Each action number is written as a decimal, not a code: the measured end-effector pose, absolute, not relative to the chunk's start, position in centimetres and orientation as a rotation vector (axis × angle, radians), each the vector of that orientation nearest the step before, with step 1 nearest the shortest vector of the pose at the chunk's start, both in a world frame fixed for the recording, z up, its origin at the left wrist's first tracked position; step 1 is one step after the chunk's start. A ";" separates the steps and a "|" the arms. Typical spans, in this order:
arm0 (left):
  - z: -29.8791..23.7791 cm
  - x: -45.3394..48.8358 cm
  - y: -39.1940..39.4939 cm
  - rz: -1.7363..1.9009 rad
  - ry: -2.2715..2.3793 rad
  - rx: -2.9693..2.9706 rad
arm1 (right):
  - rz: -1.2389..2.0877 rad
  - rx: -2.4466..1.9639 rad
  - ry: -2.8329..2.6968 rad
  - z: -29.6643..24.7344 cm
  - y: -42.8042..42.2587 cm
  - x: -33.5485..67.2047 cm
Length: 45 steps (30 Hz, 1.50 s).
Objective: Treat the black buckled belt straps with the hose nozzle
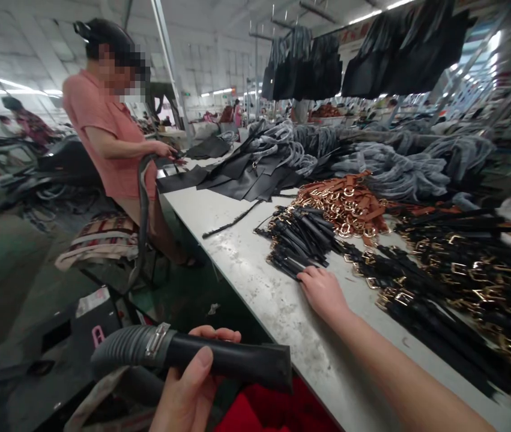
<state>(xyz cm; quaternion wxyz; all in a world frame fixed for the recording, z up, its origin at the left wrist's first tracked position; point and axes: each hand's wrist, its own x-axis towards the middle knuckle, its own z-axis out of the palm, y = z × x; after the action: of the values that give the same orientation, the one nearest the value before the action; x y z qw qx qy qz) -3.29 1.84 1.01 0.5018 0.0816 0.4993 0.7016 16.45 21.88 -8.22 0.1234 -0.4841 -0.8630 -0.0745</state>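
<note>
My left hand point(194, 375) is wrapped round a black hose nozzle point(250, 364) low in the head view. A metal clamp point(157, 341) joins the nozzle to a ribbed grey hose point(122, 347) on the left. On the white table point(255, 288), my right hand point(322, 293) has its fingers curled over the near end of a black leather strap point(287, 264). That strap lies at the edge of a bundle of similar black straps point(302, 231). The undersides of my right fingers are hidden.
Brown straps with gold buckles point(345, 201) lie behind the black bundle. More black buckled straps point(444, 306) cover the table's right side. Black leather panels point(250, 177) and wrapped grey cords point(390, 168) are piled farther back. A co-worker point(106, 132) stands at the table's left edge.
</note>
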 end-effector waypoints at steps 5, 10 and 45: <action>0.6 -3.4 1.4 1.662 1.111 0.247 | -0.236 -1.366 -2.548 -8.9 15.6 24.3; -0.3 -3.2 1.0 1.607 1.048 0.329 | -0.013 -1.468 -2.520 -8.8 8.3 31.1; -1.5 8.9 6.9 1.406 0.974 0.684 | 0.415 -1.610 -2.035 -10.0 6.0 29.4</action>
<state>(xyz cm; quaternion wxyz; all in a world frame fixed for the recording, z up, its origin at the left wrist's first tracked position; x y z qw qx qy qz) 8.92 6.90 -1.55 0.6049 0.2958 0.4212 0.6076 29.42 6.03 -10.03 0.2539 -0.5927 -0.7490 0.1526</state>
